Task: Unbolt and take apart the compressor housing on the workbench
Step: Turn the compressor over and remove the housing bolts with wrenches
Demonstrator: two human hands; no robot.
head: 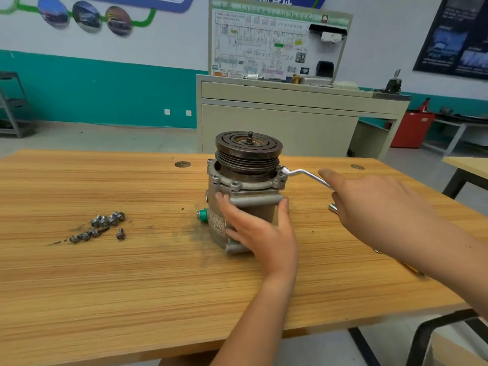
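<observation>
Workbench [132,273], compressor [245,180] with wrench [303,173]; label [217,224] illegible

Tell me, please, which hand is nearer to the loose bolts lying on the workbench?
Left. The left hand holds the compressor, with the loose bolts off to its left. The right hand is farther right, beyond the compressor, on the wrench.

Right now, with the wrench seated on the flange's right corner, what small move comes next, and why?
Probably swing the wrench to loosen the bolt its head covers on the flange: the right hand holds its handle, the left hand braces the compressor, and loose bolts lie aside.
</observation>
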